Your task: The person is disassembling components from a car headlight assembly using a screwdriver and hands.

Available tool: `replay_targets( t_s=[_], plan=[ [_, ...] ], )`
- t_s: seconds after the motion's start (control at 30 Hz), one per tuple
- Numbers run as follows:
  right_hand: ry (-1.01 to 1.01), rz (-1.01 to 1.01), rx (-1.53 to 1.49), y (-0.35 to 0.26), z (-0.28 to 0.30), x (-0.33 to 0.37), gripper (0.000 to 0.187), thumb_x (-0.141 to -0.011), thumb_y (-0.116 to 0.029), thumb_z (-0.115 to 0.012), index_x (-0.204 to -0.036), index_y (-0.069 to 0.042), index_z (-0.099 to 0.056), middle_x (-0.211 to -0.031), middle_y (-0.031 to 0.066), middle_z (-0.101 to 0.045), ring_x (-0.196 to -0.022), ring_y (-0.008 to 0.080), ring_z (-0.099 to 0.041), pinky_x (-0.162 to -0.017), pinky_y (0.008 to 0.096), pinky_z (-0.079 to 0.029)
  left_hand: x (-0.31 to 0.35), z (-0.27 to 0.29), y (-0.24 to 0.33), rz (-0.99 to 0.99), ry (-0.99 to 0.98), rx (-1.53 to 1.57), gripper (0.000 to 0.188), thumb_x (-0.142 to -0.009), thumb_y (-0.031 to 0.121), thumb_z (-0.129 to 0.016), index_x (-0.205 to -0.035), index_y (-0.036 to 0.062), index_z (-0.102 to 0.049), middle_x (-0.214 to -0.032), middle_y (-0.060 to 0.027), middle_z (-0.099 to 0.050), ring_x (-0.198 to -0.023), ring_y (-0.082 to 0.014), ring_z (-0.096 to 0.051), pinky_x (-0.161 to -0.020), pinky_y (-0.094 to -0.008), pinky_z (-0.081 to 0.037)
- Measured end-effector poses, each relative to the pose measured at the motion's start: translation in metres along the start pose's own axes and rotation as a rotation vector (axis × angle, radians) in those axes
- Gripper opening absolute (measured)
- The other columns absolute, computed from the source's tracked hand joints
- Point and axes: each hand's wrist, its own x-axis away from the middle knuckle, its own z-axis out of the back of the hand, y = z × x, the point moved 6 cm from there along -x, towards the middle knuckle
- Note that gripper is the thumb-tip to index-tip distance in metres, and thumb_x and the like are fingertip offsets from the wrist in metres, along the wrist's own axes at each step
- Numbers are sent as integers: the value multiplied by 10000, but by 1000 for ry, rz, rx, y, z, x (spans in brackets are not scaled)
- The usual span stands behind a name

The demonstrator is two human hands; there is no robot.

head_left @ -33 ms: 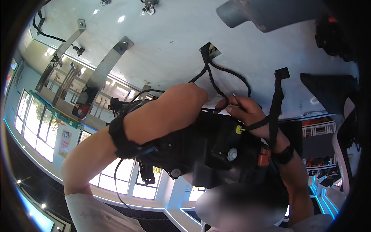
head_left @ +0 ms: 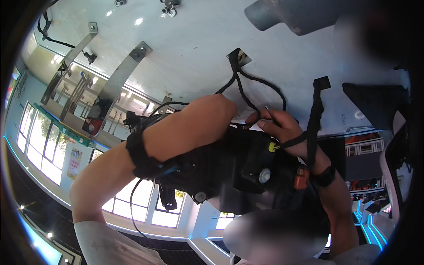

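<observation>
A large black plastic housing [head_left: 212, 172], like the back of a car headlamp, is in front of me against a white panel. My left hand [head_left: 214, 110] reaches over its upper edge, back of the hand toward me; its fingers are hidden. To the right, my right hand [head_left: 282, 126] is closed by the housing's top edge, with a thin dark rod [head_left: 268, 110] with a lighter tip sticking up between its fingers. A black cable [head_left: 247, 97] runs down close to its fingertips. Below that hand are a yellow connector [head_left: 272, 147], a white knob [head_left: 264, 176] and an orange connector [head_left: 301, 177].
Several taped cables leave a square hole [head_left: 243, 58] in the white panel [head_left: 190, 53]. A thick taped cable [head_left: 314, 115] crosses near my right wrist. Metal brackets [head_left: 119, 75] stand out at the left, and a grey curved part [head_left: 300, 17] hangs at the upper right.
</observation>
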Motion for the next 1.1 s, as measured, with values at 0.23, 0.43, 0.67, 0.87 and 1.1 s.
replay_targets(
  t_s=[0.23,0.43,0.67,0.87,1.1],
  plan=[
    [21,11,82,1,1,0,285,-1007,-192,-509,-1183,6,-615,-1089,61,-646,-1035,109,-567,-945,277,-441,-16,-12,-8,-4,-107,-76,212,-739,108,-727,-921,5,-695,-926,-193,-688,-910,-372,-677,-771,-443,-554],
    [-11,-62,34,0,-3,0,302,-1016,-205,-499,-1204,7,-604,-1089,65,-644,-1043,111,-563,-955,278,-436,-18,-21,-16,96,-162,-143,282,-735,160,-776,-953,0,-697,-958,-182,-689,-951,-373,-669,-803,-435,-550],
    [-16,-13,60,4,-1,-2,314,-1017,-203,-499,-1224,16,-585,-1092,65,-639,-1041,109,-566,-947,278,-443,-23,-19,-15,119,-333,-96,382,-775,294,-788,-1008,4,-702,-1017,-171,-691,-990,-351,-668,-817,-421,-551],
    [10,-24,13,1,-3,-2,275,-987,-149,-499,-1192,-10,-618,-1084,22,-634,-982,71,-534,-903,257,-421,-26,-33,-25,237,-485,-10,304,-760,262,-782,-865,-18,-726,-865,-196,-698,-871,-346,-688,-769,-414,-546],
    [18,-45,31,0,0,2,279,-983,-153,-496,-1189,-9,-617,-1090,36,-643,-1018,96,-548,-918,264,-418,-30,-27,-11,207,-318,-98,228,-753,146,-742,-937,12,-720,-931,-171,-704,-920,-334,-694,-751,-416,-563]
  ],
)
